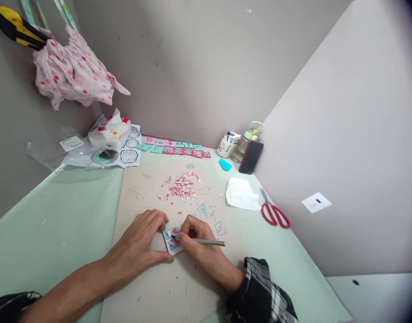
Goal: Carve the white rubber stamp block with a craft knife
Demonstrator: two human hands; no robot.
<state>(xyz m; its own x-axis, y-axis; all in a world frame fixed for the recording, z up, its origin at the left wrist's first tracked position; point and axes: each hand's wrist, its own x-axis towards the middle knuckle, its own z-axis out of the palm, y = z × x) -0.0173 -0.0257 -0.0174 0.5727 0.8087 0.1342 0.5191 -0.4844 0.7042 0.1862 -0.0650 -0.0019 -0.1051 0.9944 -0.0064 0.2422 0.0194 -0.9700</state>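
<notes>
A small square block [172, 249] with blue lines and red patches lies on the beige board [135, 184]. My left hand [141, 240] curves round its left side, thumb at the lower edge and fingers at the upper left corner, holding it. My right hand [201, 242] pinches a thin metal pen-like tool [212, 242]; its dark tip is at the face of the block, and the fingers cover the block's right part. Beyond the hands lies a heap of red and white shavings [184, 186]. Blue handwritten marks show on the board at the right of the heap.
Rows of pink and green character tiles [179, 150] line the back wall. On the right are red-handled scissors [275, 214], crumpled tissue [242, 194], a phone [251, 157], a bottle [239, 150] and a pen tin [227, 146]. A tissue pack [110, 132] sits back left.
</notes>
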